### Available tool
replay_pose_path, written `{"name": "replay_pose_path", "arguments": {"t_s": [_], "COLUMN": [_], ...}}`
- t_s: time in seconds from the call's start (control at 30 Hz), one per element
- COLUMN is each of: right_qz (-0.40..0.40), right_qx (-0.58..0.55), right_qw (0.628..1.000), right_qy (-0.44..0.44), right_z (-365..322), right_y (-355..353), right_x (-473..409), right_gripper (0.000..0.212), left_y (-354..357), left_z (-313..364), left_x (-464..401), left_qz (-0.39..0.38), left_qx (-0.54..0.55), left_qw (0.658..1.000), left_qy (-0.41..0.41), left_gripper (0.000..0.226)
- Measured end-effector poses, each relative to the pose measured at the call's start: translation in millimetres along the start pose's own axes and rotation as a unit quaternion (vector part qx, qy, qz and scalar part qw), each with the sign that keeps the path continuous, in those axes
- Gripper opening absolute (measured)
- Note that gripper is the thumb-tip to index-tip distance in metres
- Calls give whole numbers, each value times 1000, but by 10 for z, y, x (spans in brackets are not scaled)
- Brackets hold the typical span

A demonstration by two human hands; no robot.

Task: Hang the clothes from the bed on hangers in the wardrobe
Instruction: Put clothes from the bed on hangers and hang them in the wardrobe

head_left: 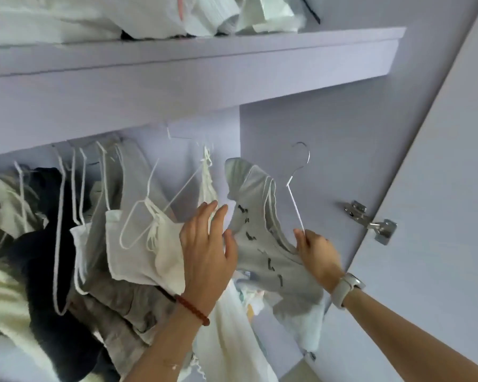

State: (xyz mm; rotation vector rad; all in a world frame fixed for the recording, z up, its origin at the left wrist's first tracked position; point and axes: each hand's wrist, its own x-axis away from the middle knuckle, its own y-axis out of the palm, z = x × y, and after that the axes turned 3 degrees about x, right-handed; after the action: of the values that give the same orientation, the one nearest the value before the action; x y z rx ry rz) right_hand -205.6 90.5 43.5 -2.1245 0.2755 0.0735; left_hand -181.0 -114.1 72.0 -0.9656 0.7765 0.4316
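A pale grey top with black lettering [262, 244] hangs on a white wire hanger [295, 201] whose metal hook points up, free of any rail. My right hand [316, 253] pinches the hanger's lower arm together with the top's edge. My left hand [209, 249], fingers straight, presses flat against the white garments [141, 252] hanging in the wardrobe, at their right side next to the grey top. The rail itself is hidden behind the lilac shelf front [177, 86].
Several white hangers with white, grey, black and brown clothes [66, 244] crowd the left of the wardrobe. Folded white linens [122, 15] lie on the shelf above. The open door [439, 188] with a metal hinge [370, 220] stands at right.
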Motion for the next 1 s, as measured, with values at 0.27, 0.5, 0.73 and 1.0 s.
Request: {"name": "replay_pose_path", "arguments": {"t_s": [0.27, 0.5, 0.73, 1.0], "right_qz": [45, 150, 234, 214], "right_qx": [178, 265, 258, 1], "right_qw": [982, 947, 837, 758], "right_qy": [-44, 107, 422, 617], "right_z": [1530, 2285, 2608, 2026], "right_y": [-540, -1167, -1394, -1071], "right_x": [1661, 3283, 5003, 6291], "right_gripper": [62, 52, 35, 18], "left_y": [1076, 1395, 935, 709], "left_z": [761, 2133, 3523, 4576], "left_x": [802, 1637, 2694, 3632], "left_qz": [-270, -425, -564, -648], "left_qx": [115, 359, 488, 390], "left_qw": [948, 776, 610, 523], "left_qy": [126, 298, 268, 393], "left_gripper": [45, 33, 16, 16]}}
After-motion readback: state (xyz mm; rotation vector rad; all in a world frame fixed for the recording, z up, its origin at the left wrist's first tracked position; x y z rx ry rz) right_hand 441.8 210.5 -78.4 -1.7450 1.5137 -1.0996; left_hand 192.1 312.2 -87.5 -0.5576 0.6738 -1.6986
